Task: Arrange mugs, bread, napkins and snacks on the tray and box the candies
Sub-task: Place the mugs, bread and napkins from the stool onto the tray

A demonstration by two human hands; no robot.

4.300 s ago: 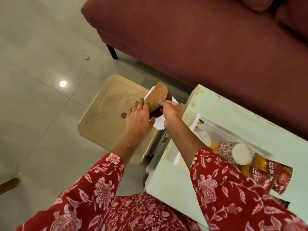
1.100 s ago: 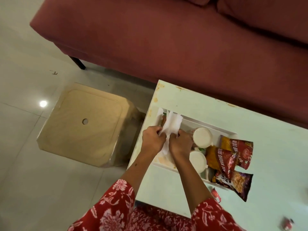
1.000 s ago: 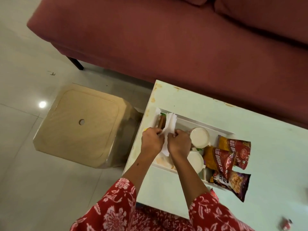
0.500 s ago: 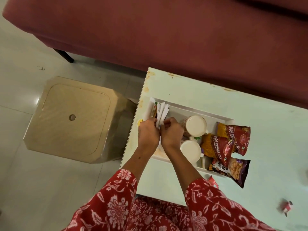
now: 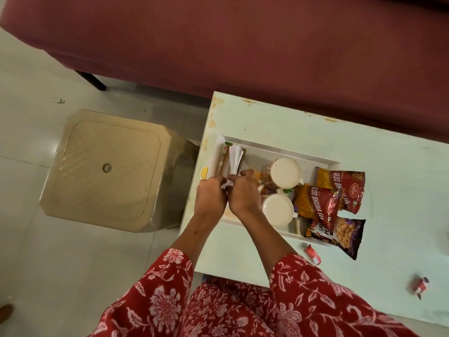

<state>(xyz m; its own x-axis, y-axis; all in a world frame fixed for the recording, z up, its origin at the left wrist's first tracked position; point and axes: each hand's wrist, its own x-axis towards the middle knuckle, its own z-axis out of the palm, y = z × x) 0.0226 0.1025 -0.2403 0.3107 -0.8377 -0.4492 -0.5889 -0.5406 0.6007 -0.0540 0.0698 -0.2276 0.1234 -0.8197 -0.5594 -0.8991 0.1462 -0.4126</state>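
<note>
A white tray lies on the pale green table. At its left end white napkins stand in a brown wooden holder. My left hand and my right hand are together over that end, both pinching the napkins' lower edge. Two floral mugs stand upside down in the tray, one behind the other. Red snack packets and a purple peanut packet overlap the tray's right end. Two wrapped candies lie loose on the table.
A beige plastic stool stands on the tiled floor left of the table. A maroon sofa runs along the far side. My red floral sleeves and lap fill the bottom of the view.
The napkins and wooden holder came from above the stool to the tray's left end. Over the last second both hands lowered the napkins deeper into the holder.
</note>
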